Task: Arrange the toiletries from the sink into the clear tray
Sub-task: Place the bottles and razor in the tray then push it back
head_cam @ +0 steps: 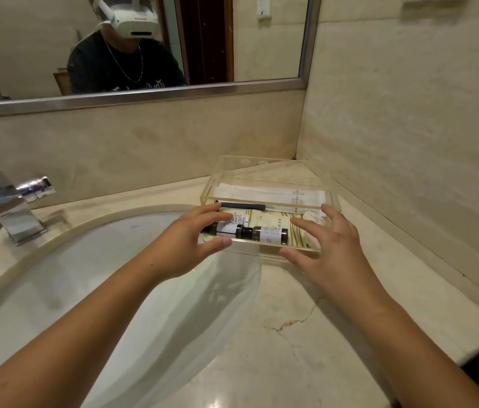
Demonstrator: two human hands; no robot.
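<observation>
The clear tray [264, 161] stands on the marble counter in the corner, right of the sink [91, 278]. Inside it lie two small dark bottles with white labels [269, 234], a dark comb [242, 206], a long white packet [270, 193] and pale sachets [264, 217]. My left hand [186, 244] is at the tray's near left corner, thumb on the front wall and fingers over the left end. My right hand [325, 248] is at the near right corner, thumb on the front wall and fingers reaching over the rim. Whether the hands clamp the tray is unclear.
A chrome faucet [5, 207] stands at the back left of the sink. The backsplash and side wall close in behind and right of the tray. A mirror [132, 48] hangs above, showing a person with a headset. Cracked marble counter [291, 334] stretches in front.
</observation>
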